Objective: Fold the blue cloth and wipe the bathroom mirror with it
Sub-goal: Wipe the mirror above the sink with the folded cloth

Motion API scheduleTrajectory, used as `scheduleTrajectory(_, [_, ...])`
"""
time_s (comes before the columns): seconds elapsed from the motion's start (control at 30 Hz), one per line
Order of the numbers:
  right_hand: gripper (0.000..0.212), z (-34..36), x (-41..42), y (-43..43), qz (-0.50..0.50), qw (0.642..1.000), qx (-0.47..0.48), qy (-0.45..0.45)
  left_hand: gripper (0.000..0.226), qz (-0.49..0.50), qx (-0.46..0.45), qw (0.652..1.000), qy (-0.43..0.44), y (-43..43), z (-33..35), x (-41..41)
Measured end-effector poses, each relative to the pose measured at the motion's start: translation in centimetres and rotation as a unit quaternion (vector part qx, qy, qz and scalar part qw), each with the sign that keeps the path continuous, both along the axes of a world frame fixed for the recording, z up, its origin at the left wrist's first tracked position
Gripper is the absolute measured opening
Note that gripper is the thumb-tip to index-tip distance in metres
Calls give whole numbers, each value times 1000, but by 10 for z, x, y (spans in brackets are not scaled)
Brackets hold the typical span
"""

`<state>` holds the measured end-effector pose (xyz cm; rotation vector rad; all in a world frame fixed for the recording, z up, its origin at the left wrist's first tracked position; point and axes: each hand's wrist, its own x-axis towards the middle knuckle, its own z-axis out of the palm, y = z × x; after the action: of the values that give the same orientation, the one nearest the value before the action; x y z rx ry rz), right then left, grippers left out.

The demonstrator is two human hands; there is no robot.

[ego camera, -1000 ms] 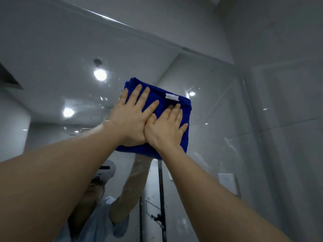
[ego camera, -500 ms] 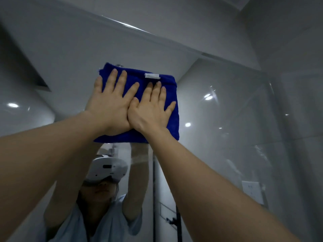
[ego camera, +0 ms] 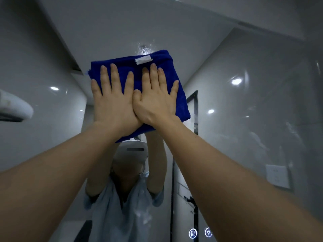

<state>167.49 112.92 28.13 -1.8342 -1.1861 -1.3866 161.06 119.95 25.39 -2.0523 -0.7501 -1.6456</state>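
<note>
Both hands, left hand [ego camera: 111, 103] and right hand [ego camera: 155, 100], press flat, fingers spread, on the folded cloth [ego camera: 180, 100] against the mirror [ego camera: 244, 119], upper centre of the frame; wiping is under way, and the next stroke probably needs steady pressure.

I have both arms stretched up toward twelve o'clock, my left hand [ego camera: 111, 103] and right hand [ego camera: 155, 100] pressed flat side by side, fingers spread, thumbs touching.

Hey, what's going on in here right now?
A person is wiping the bathroom mirror. Both hands, left hand and right hand, lie flat side by side, pressing a folded blue cloth against the glass, high up. The cloth's white tag sits at its top edge. Smudges show just above it.
</note>
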Motion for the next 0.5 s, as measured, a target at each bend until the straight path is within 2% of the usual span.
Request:
scheduleTrajectory(0.2, [63,-36,6,-3,0,1000,26,7,109,3,-7,1000,26,-6,-29,1])
scheduleTrajectory(0.5, [64,-90,19,-17,-23,999,37,30,100,17,5,998,59,-15,-75,15])
